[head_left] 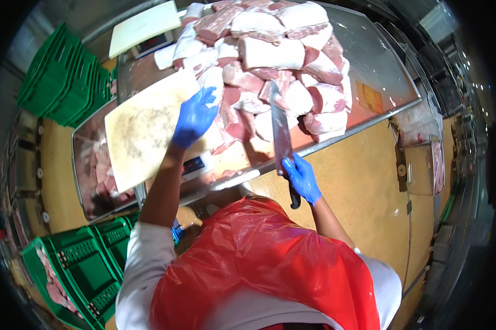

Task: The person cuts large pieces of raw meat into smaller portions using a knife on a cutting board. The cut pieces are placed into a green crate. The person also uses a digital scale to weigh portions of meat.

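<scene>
My right hand [304,180], in a blue glove, grips a long knife [281,132] near its black handle. The blade points away from me, its tip over the pile of meat. My left hand [194,116], also gloved in blue, is open with fingers spread. It hangs over the right edge of a stained white cutting board [143,126], close to the nearest pieces of meat. Large pale-fat and pink meat pieces [273,53] lie heaped on the metal table [363,49].
Stacked green crates [66,77] stand at the far left, and another green crate [88,264] with meat is at lower left. A second white board [144,27] rests on a scale at the back. Meat scraps [102,165] fill a metal tray left of the cutting board.
</scene>
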Demonstrator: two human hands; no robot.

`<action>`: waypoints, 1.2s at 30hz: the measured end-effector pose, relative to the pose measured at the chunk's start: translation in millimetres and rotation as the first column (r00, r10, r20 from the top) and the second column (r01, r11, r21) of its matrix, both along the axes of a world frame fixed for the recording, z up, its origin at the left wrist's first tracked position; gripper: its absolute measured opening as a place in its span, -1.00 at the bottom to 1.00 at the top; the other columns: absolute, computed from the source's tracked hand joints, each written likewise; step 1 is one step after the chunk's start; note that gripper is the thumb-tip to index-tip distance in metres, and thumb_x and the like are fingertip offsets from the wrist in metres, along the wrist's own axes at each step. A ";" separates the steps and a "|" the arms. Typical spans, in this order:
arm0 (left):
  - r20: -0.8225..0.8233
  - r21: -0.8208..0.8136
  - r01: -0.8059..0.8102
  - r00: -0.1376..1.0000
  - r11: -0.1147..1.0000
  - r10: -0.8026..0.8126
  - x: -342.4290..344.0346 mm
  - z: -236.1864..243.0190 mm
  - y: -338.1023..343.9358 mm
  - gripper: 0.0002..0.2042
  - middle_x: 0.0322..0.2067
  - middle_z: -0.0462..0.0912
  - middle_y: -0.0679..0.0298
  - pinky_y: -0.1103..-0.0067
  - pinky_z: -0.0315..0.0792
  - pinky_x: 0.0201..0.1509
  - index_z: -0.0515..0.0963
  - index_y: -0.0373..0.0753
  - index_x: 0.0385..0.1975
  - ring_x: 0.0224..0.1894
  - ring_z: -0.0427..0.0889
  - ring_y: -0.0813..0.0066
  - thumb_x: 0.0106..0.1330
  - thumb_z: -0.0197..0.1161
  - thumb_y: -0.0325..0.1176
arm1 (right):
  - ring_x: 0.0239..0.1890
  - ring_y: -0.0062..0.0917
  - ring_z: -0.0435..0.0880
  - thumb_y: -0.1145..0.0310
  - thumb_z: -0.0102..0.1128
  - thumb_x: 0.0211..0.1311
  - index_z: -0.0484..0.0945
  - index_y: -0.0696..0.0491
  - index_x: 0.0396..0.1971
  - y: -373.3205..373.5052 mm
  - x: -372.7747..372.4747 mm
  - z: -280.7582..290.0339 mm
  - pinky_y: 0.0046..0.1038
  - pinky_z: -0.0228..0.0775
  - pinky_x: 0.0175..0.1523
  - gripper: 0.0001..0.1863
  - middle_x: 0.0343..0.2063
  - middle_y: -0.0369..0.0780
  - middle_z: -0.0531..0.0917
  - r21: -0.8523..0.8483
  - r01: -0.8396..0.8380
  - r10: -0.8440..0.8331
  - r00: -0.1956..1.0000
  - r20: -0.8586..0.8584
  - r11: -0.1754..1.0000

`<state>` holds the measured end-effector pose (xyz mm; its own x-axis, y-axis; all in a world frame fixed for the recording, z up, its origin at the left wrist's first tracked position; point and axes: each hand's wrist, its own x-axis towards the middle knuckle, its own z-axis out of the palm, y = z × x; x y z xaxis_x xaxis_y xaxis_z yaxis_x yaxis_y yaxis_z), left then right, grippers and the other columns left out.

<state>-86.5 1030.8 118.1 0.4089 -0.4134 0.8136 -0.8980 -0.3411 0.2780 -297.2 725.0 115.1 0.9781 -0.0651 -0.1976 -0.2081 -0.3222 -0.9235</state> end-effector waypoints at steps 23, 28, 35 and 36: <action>-0.719 -0.693 -0.261 0.182 0.672 -0.670 284.7 22.3 -139.1 -0.65 -0.17 0.67 0.18 0.34 0.63 -0.04 0.59 -0.26 -0.08 -0.15 0.70 0.24 0.08 0.38 -0.46 | -0.45 -0.74 0.39 0.19 0.03 0.52 0.53 0.07 -0.22 -133.9 -50.7 -39.1 -0.63 0.25 -0.36 -0.75 -0.44 -0.41 0.53 0.241 0.455 -0.458 0.888 -0.045 0.857; -0.361 -0.883 -0.402 0.249 0.243 -0.899 140.6 -1.9 -92.5 -0.59 -0.01 0.61 0.07 0.16 0.48 0.25 0.50 -0.33 0.06 0.09 0.60 0.08 0.17 0.25 -0.48 | -0.36 -0.76 0.43 0.28 0.07 0.50 0.57 0.13 -0.03 -121.6 -0.2 -29.4 -0.64 0.34 -0.27 -0.74 -0.35 -0.42 0.57 0.239 0.282 -0.296 0.955 0.023 0.929; -0.312 -0.872 -0.489 0.580 -0.015 -0.753 -27.6 -0.4 65.8 -0.45 0.13 0.53 -0.03 0.15 0.43 0.29 0.36 -0.39 0.23 0.14 0.54 -0.05 0.19 0.14 -0.34 | -0.36 -0.77 0.45 0.28 0.03 0.54 0.55 0.10 -0.07 -74.6 33.7 -43.1 -0.65 0.33 -0.26 -0.78 -0.33 -0.41 0.60 0.260 0.025 -0.026 1.000 0.001 0.965; -0.342 -0.886 -0.462 0.627 0.018 -0.700 -42.5 1.2 70.4 -0.45 0.06 0.56 0.02 0.26 0.51 0.15 0.35 -0.37 0.23 0.07 0.59 0.09 0.21 0.20 -0.34 | -0.34 -0.72 0.55 0.26 0.03 0.54 0.53 0.11 -0.02 -63.7 44.7 -50.2 -0.63 0.40 -0.27 -0.75 -0.30 -0.37 0.62 0.224 -0.028 0.017 0.999 0.050 0.974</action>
